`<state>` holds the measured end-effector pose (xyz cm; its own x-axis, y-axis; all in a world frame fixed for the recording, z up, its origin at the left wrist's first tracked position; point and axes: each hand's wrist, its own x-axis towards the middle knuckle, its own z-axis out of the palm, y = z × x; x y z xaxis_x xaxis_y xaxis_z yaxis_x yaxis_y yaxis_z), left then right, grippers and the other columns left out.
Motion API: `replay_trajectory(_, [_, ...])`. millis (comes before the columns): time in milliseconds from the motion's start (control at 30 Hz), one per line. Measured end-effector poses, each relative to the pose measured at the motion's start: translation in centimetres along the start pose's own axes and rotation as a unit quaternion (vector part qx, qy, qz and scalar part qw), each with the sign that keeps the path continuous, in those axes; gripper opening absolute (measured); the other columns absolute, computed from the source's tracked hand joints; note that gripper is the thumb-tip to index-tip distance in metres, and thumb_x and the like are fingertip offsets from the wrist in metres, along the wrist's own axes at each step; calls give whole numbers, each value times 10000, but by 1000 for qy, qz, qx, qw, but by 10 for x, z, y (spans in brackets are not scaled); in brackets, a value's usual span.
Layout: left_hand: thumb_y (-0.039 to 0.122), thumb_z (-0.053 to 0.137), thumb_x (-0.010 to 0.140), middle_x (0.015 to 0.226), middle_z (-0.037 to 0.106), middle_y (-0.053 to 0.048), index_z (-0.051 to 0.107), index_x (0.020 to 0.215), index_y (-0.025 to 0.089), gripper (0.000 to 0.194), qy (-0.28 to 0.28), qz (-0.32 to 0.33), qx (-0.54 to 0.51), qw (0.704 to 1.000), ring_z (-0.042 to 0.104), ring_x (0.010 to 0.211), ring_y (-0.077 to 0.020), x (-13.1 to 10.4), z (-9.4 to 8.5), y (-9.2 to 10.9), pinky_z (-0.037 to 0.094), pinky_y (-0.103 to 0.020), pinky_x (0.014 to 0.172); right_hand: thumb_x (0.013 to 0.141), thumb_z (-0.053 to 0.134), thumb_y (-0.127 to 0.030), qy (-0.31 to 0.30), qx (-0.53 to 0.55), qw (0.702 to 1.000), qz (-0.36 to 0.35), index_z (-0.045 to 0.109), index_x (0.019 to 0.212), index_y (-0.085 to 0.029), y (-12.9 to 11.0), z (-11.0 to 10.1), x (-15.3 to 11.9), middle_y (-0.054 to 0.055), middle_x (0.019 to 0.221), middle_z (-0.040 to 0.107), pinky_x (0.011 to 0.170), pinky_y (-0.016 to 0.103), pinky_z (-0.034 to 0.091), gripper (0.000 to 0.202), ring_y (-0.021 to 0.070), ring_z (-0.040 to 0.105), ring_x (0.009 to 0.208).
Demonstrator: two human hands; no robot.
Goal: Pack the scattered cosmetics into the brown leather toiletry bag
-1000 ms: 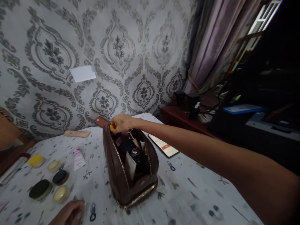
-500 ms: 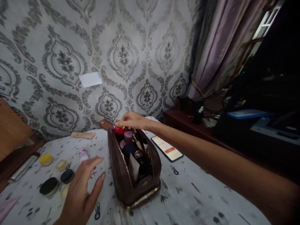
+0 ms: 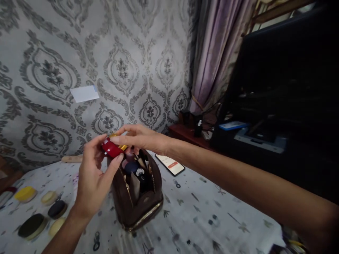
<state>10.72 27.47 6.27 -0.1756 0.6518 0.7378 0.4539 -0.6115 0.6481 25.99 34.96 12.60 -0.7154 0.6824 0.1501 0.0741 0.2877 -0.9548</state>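
Note:
Above the far end of an open brown zip-up cosmetics bag [image 3: 119, 204], a shiny red container with a gold part [image 3: 112, 149] is between my two hands. My left hand [image 3: 91, 173] grips its red body with thumb and fingers. From the other side, my right hand [image 3: 143, 137] closes its fingers on the gold end. The lettering on the container is too small to read. Inside the bag are a dark round item [image 3: 130, 167], a pale flat card-like piece [image 3: 135, 185] and several other cosmetics, partly hidden.
To the left on the patterned cloth stand small jars: a yellow-lidded one [image 3: 25, 194], a dark-lidded one [image 3: 33, 226] and several others. A phone with a lit screen [image 3: 172, 165] lies right of the bag. A dark screen [image 3: 267, 84] stands at the right.
My left hand has moved up and forward from beside the bag and now grips the red container. My right hand has lifted the container out of the bag's far end. The view has turned right.

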Motion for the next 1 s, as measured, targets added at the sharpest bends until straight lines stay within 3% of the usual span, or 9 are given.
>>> replay_trajectory(200, [359,715,802,1221,636,-67,514,1212,216,478,1,-44,-53,998,660,1085,-207,-6,-2,15,568,-293,890,765,736,-257,-46,7,996,-70,596,1015,-180,-7,-3,-21,-31,810,584,569,193,482,296,73,567,627])
replay_trajectory(367, [434,651,855,1328,583,-102,342,1397,242,653,-75,-62,-65,993,602,1197,-237,-10,-14,2,522,-357,978,723,771,-286,-49,-26,994,-92,609,1009,-173,-8,-3,-25,-25,815,591,554,201,465,348,71,549,600])
replay_trajectory(467, [433,551,924,1387,543,-118,257,1464,254,640,-145,-54,38,987,520,1294,-260,-18,-27,-14,444,-445,1065,708,779,-307,-22,-34,996,-81,606,989,-172,-6,-4,-22,-34,768,588,535,205,450,357,73,542,567])
replay_trajectory(600, [394,493,959,1351,586,-93,508,1309,262,375,-257,21,204,944,499,1303,-284,-34,-40,-32,397,-504,1091,716,767,-366,35,-143,987,-67,614,957,-160,5,-9,-11,-43,678,595,506,207,407,351,96,552,543])
replay_trajectory(667, [369,484,965,1381,572,-80,557,1265,267,325,-278,63,241,928,472,1330,-282,-42,-42,-37,400,-497,1094,718,764,-393,63,-224,971,-52,636,951,-158,11,-11,-3,-39,665,613,519,212,394,354,104,562,551])
replay_trajectory(800, [325,462,975,1405,563,-76,539,1294,253,336,-255,91,266,925,444,1360,-263,-53,-43,-43,416,-483,1096,728,769,-360,91,-344,934,-21,670,952,-159,19,-12,17,-11,732,689,600,218,403,317,128,623,658])
replay_trajectory(1000, [294,456,972,1377,592,-80,567,1264,244,316,-223,84,265,934,446,1364,-267,-62,-39,-49,432,-494,1088,745,754,-375,48,-526,849,-10,681,1030,-198,30,-5,45,27,900,743,635,232,398,343,185,672,843])
